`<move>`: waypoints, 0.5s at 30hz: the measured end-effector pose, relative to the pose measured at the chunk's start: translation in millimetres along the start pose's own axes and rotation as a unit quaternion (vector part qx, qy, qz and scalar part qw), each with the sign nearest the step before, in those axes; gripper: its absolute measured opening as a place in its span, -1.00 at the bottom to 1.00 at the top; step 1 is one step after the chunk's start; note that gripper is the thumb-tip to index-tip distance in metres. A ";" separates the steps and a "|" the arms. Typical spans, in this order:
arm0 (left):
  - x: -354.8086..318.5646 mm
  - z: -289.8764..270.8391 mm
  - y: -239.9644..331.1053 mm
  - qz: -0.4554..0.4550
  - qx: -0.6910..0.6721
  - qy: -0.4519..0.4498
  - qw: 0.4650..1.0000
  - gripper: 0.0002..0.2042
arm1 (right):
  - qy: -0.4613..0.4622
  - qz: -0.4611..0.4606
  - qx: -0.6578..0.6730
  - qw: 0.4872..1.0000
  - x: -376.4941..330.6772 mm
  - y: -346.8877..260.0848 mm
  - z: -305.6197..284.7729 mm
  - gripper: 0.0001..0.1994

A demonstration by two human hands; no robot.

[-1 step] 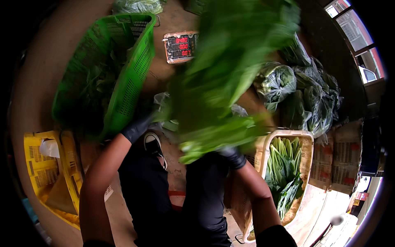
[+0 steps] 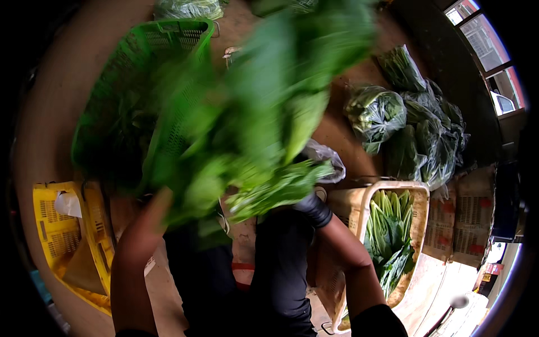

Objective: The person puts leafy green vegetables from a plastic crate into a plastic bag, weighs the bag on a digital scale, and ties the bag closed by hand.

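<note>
Green leafy bunch (image 2: 264, 112), blurred, is gripped at its stems by the gloved right hand (image 2: 312, 209); left-hand fingers are hidden. Stems are best kept gathered, clear of the crate (image 2: 140, 67) at ten o'clock.

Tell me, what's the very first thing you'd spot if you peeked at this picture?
The big blurry bunch of leafy greens fills the middle, with the right hand in a dark glove under it; the left hand is hidden behind the leaves. Next comes the bright green basket, tipped up at the upper left. A tan crate with more greens lies at the lower right, clear bags of greens above it.
</note>
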State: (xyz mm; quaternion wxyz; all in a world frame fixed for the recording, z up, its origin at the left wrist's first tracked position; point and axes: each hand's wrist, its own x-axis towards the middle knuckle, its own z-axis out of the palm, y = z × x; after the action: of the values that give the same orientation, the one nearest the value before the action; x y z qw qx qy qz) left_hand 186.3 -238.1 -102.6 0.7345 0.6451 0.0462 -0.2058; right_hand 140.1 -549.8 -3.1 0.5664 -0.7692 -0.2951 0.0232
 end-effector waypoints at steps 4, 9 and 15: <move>-6.3 -35.1 -20.5 0.034 -0.208 -0.073 0.975 -0.60 | -0.203 -0.083 -0.328 0.919 57.3 69.7 -1.0 -0.07; -35.4 -32.0 24.7 -0.095 -0.455 -0.035 0.885 -0.59 | -0.260 0.136 -0.058 0.954 47.5 195.0 -42.2 0.00; -30.0 -12.3 50.9 -0.147 -0.011 0.023 0.989 -0.53 | -0.216 0.199 -0.232 0.927 22.5 290.4 -75.9 -0.44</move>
State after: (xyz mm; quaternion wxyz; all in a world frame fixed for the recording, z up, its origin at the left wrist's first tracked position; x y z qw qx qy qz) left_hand 179.8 -214.6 -47.3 0.7022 0.6277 0.1590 -0.2960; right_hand 310.9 -657.6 -226.2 0.2784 -0.8985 -0.2482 0.2314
